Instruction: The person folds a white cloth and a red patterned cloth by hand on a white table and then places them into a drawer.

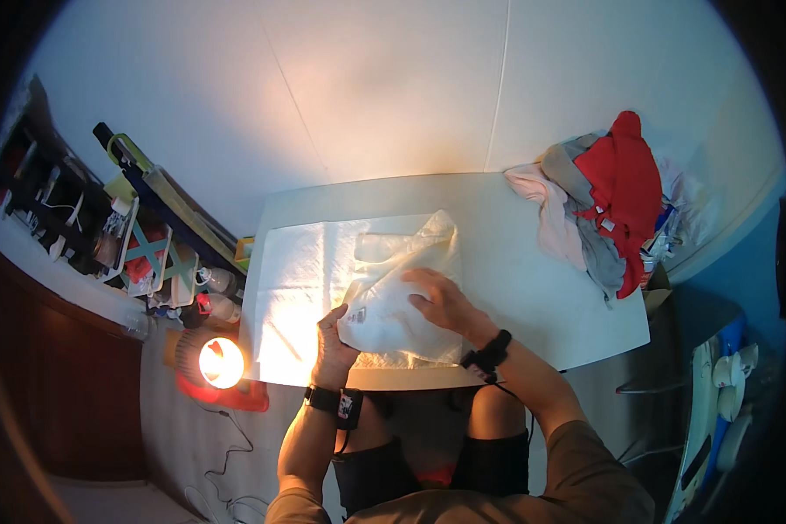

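A white cloth garment with a small printed label lies on a white quilted sheet spread over the table. My left hand grips the garment's lower left edge, the thumb on top beside the label. Over the garment's right part is my right hand, palm down with the fingers spread; whether the fingertips touch the fabric is hard to tell. Part of the garment reaches up to a folded point near the sheet's top right corner.
Red, grey and pink clothes are heaped at the table's right back, by plastic bags. A glowing lamp stands beyond the left front corner, its cable on the floor. Bottles and shelves are at the left; the wall stands behind.
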